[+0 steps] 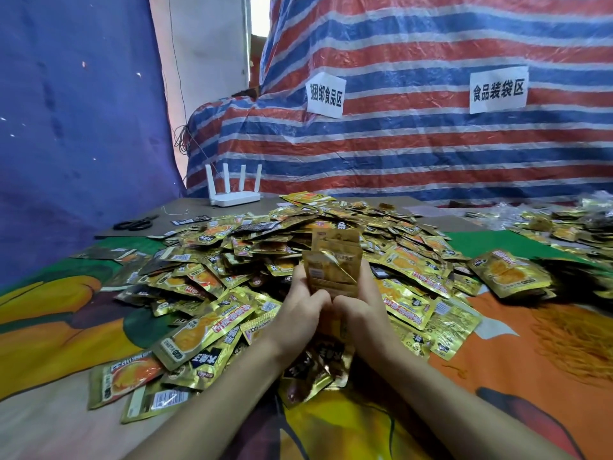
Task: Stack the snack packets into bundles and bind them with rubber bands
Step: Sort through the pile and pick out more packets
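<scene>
A big heap of gold snack packets [252, 260] with orange pictures covers the middle of the table. Both hands hold an upright stack of gold packets [333, 263] above the heap's near side. My left hand [303, 310] grips the stack's lower left edge. On the other side my right hand [356, 308] grips its lower right edge, and the two hands touch below the stack. No rubber band is visible on the stack.
A white router [234, 192] with several antennas stands at the back left, black scissors [134, 224] lie to its left. A bound-looking bundle of packets [510, 273] lies on the right. More packets [564, 224] lie far right. A striped tarp [431, 144] with two paper signs hangs behind.
</scene>
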Motion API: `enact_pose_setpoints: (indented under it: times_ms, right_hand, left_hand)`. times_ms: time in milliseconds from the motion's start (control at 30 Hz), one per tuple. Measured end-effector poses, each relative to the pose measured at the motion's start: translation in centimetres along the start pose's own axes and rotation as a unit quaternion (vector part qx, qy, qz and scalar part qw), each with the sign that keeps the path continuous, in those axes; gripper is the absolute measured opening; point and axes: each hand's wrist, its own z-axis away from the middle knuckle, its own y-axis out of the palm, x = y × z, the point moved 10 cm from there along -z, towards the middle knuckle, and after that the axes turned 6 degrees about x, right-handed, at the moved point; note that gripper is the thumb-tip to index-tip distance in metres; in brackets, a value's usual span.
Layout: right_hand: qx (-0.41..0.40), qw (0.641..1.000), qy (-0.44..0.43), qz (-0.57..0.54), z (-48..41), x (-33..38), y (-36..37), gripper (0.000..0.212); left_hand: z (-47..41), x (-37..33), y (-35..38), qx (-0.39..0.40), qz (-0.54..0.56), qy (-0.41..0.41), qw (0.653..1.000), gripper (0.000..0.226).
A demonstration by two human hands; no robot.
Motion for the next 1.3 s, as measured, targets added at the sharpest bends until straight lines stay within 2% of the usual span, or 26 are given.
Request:
enact_pose_setpoints:
  times_ms: [67,167,200,300,400,467,567,800,933,1033,1167,1300]
  right_hand:
    - [-0.02,1.0,-0.005,0.006,0.2,0.3,-0.7,0.064]
    - [-0.021,0.999,-0.022,0.03,0.5,1.1,-1.0,0.06]
    - [-0.012,0.999,-0.028,0.037,0.5,1.4,-0.8,0.06]
    - [0.016,0.998,-0.046,0.046,0.5,2.5,-0.3,0.058]
    - [-0.02,0.997,-0.071,0.034,0.7,3.9,-1.3,0.064]
    - [-0.037,0.988,-0.099,0.112,0.8,5.3,-1.8,0.061]
    - [0.023,0.97,-0.095,0.224,0.4,5.9,-1.0,0.043]
    - [0.087,0.948,-0.049,0.303,0.0,5.2,0.0,0.031]
    - [0.082,0.954,-0.087,0.277,0.1,6.6,-0.3,0.022]
    - [0.042,0.964,-0.093,0.245,0.0,7.1,-1.4,0.017]
    - [-0.037,0.979,-0.087,0.18,-0.2,6.9,-3.5,0.029]
    - [-0.073,0.981,-0.082,0.161,-0.2,6.4,-4.1,0.027]
  left_hand:
    - [0.1,0.3,0.1,0.012,-0.043,-0.002,0.999,0.052]
    - [0.4,0.6,0.2,0.043,-0.089,0.0,0.995,0.079]
    - [0.4,0.4,0.1,0.042,-0.097,0.009,0.994,0.081]
    - [0.3,-0.4,-0.9,0.01,-0.104,0.052,0.993,0.068]
    - [0.3,-0.5,-1.4,-0.007,-0.114,0.058,0.992,0.06]
    - [0.3,-0.4,-1.6,-0.013,-0.116,0.054,0.992,0.06]
    - [0.2,-0.2,-1.5,-0.011,-0.116,0.049,0.992,0.063]
    - [0.4,-0.6,-1.1,-0.001,-0.134,0.059,0.989,0.063]
    - [0.4,-0.6,-0.6,0.021,-0.142,0.052,0.988,0.056]
    - [0.2,-0.5,-0.8,0.023,-0.13,0.053,0.99,0.056]
    - [0.2,-0.5,-1.2,0.016,-0.113,0.051,0.992,0.053]
    - [0.3,-1.2,-1.6,-0.003,-0.126,0.069,0.99,0.055]
